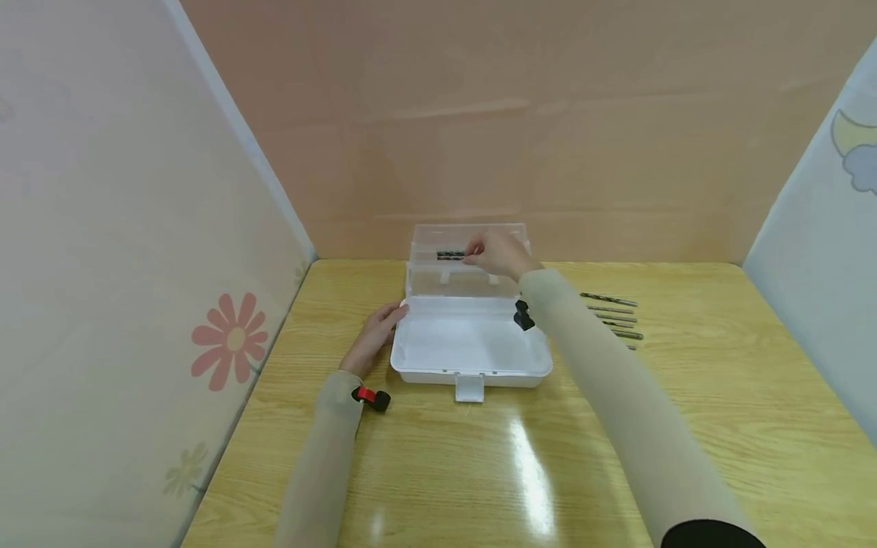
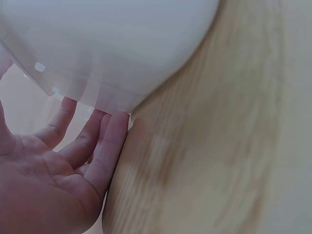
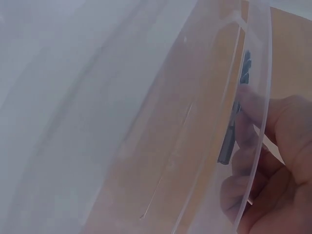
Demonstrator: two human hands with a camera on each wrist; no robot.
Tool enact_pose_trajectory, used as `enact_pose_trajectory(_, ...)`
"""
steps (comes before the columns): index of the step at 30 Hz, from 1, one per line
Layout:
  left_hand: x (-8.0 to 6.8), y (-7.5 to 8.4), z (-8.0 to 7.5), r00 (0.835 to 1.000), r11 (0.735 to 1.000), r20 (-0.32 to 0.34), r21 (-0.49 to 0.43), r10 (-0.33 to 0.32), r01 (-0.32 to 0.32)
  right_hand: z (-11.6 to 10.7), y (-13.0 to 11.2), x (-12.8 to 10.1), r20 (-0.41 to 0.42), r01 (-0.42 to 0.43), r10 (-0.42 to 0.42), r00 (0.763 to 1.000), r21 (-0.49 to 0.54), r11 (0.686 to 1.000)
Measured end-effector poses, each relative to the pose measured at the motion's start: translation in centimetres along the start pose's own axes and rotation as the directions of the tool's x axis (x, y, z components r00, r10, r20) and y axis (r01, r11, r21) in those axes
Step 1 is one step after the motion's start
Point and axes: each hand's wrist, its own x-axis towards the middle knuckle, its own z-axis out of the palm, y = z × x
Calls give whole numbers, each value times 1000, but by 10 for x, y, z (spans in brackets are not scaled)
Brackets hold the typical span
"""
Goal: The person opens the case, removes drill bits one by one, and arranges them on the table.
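Bit (image 1: 450, 256) was held by the right hand (image 1: 499, 253) inside the raised lid (image 1: 468, 259) of the box (image 1: 471, 342); it is best laid flat along its tray. Spare bits (image 1: 613, 318) lay apart on the worktop (image 1: 685, 426). At the left wrist, the left hand (image 2: 53, 170) lay flat and relaxed against the box wall (image 2: 107, 44), steadying it. At the right wrist, fingers (image 3: 273, 126) pinching the bit (image 3: 233, 129) were blurred behind clear plastic.

From my head view the drill bits (image 1: 612, 319) are too small to count, and my right hand (image 1: 499, 253) hides whatever its fingers pinch.
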Motion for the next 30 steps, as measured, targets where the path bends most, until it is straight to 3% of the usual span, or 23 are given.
enact_pose_trajectory(10, 0, 2, 2, 1000, 1000, 2, 17, 25, -25, 1, 1, 2, -25, 29, -29, 999, -4, 1000)
enact_pose_trajectory(22, 2, 2, 5, 1000, 1000, -9, 9, -4, 4, 6, 6, 3, -47, 77, -77, 996, -5, 997)
enact_pose_trajectory(30, 3, 1, 4, 1000, 1000, 7, 19, 24, -24, 4, 5, 0, -51, 56, -57, 997, -22, 998)
